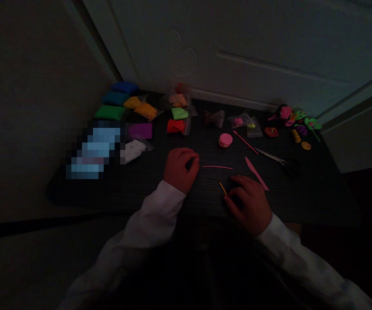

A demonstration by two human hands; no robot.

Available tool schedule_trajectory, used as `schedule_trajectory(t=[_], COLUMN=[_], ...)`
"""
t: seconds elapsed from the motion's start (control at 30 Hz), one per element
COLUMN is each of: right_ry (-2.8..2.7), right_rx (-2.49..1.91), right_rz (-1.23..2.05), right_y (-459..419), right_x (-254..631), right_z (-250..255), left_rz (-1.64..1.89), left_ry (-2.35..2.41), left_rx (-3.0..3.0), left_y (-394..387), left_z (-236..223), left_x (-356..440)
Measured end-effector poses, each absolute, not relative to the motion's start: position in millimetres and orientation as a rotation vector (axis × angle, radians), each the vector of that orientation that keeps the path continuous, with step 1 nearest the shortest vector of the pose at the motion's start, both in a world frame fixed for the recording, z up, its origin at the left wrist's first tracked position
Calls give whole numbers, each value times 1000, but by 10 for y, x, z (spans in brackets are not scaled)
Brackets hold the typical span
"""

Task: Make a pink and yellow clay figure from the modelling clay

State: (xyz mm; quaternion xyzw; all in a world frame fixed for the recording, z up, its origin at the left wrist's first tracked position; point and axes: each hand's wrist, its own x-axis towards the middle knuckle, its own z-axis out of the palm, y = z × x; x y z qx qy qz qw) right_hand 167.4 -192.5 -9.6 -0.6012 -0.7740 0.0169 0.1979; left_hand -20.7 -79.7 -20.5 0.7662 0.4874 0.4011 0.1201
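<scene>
Two thin strands seem to be in work, the left hand point(179, 172) loosely curled beside the pink strand point(217, 167), the right hand point(249, 203) half open at the yellow strand point(223, 189), any grip unclear.

The table point(201, 200) is matt and finely grooved – rough-looking; the scissors point(270, 156) have smooth metal blades. The knife point(255, 172) looks like smooth plastic, the bags point(219, 118) clear, glossy plastic – the sleeves point(160, 206) matt cloth.

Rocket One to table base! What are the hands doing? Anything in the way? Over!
Left hand beside pink strand. Right hand at yellow strip, grip unclear. Pink knife close by. Over.
</scene>
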Motion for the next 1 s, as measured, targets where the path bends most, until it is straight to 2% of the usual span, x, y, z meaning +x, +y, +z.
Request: schedule_trajectory(t=[0.47,1.0], right_ry=[-2520,-2487], right_rx=[-1790,-1814], right_rz=[-1,23], right_y=[-1940,-2007], right_x=[1674,1464], right_z=[-86,-77], left_rz=[1143,1172], left_ry=[1432,1417], left_rx=[2239,2259], left_y=[-806,-810], left_z=[-197,-193], left_x=[-207,-211])
